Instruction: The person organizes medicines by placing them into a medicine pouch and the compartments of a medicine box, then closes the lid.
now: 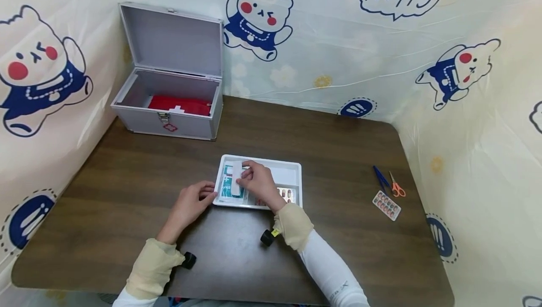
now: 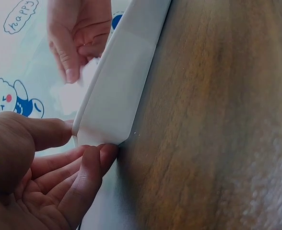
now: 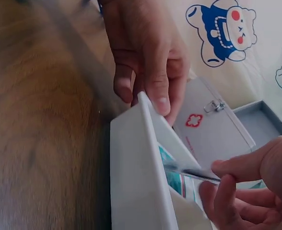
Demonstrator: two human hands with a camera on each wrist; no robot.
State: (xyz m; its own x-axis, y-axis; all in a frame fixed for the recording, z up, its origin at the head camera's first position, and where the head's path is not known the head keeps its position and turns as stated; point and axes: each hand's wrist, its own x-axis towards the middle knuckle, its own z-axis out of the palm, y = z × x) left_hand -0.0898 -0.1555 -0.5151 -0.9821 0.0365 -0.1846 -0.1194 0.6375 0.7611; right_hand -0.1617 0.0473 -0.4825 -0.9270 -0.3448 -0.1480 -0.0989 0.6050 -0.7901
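A white tray (image 1: 285,171) lies on the table, with teal-and-white packets (image 1: 227,190) in its left compartment and a blister pack of pills (image 1: 288,195) at its lower right. My left hand (image 1: 192,203) pinches the tray's near left corner, thumb at the rim and fingers against the outer wall in the left wrist view. Over the left compartment, my right hand (image 1: 260,182) pinches a flat white packet (image 1: 236,178) between thumb and fingers. The right wrist view shows this packet (image 3: 201,175) nearly edge-on. Its lower end is blurred there.
Behind the tray at the left stands a grey metal case (image 1: 186,126), lid raised, with a red pouch (image 1: 190,105) inside. On the table's right side lie blue tweezers (image 1: 381,177), orange-handled scissors (image 1: 397,188) and another blister pack (image 1: 386,205). Printed curtains border the table.
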